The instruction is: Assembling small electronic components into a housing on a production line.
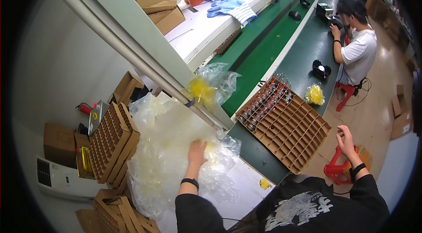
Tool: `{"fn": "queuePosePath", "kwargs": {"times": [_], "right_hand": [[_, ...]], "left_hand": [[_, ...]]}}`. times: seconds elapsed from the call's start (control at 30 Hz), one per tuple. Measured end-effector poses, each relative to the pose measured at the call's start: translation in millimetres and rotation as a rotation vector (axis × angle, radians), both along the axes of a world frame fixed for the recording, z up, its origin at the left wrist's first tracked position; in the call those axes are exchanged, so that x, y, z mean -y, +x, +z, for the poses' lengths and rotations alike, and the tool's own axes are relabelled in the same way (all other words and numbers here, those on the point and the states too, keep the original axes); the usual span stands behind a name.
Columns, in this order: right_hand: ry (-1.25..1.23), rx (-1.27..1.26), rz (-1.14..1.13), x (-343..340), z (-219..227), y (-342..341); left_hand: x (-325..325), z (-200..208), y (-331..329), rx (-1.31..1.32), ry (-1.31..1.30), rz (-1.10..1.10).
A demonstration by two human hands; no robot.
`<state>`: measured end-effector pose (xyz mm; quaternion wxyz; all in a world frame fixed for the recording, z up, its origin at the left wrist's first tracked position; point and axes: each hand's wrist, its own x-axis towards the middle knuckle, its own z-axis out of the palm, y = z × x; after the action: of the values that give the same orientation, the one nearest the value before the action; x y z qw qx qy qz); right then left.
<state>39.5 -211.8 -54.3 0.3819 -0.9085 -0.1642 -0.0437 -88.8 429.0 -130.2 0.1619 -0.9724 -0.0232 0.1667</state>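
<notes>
My left hand (pixel 198 151) lies on a large heap of clear plastic bags (pixel 162 145) with pale yellow showing through, its fingers stretched out over the film. Away to the right, my right hand (pixel 346 137) is raised beside the dark bench, loosely open and holding nothing. Between the hands sits a brown cardboard tray (pixel 294 134) divided into small cells. Several small metal cylinders with red wires (pixel 267 103) fill its far left cells. Just beyond the tray rests a bundle of small yellow pieces in clear plastic (pixel 314 95).
A metal post (pixel 145 48) slants past the bag heap, with another yellow-filled plastic bag (pixel 204 90) against it. Cardboard divider trays (pixel 112 145) lean at left. A green conveyor (pixel 268 48) runs alongside. A black housing (pixel 321 69), red stool (pixel 336 167) and seated co-worker (pixel 358 44) are right.
</notes>
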Motion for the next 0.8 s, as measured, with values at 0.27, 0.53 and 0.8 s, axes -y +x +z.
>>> {"fn": "queuePosePath", "kwargs": {"times": [0.27, 0.53, 0.8], "right_hand": [[-0.081, -0.045, 0.005, -26, 8, -20], [-0.171, -0.048, 0.013, -34, 20, -30], [-0.083, 0.095, 0.124, -93, 53, -29]], "left_hand": [[-127, -54, -128, -0.145, 0.079, 0.518], [-209, -115, -215, -0.006, -0.34, 0.719], [-190, -85, -174, -0.185, -0.273, 0.831]]}}
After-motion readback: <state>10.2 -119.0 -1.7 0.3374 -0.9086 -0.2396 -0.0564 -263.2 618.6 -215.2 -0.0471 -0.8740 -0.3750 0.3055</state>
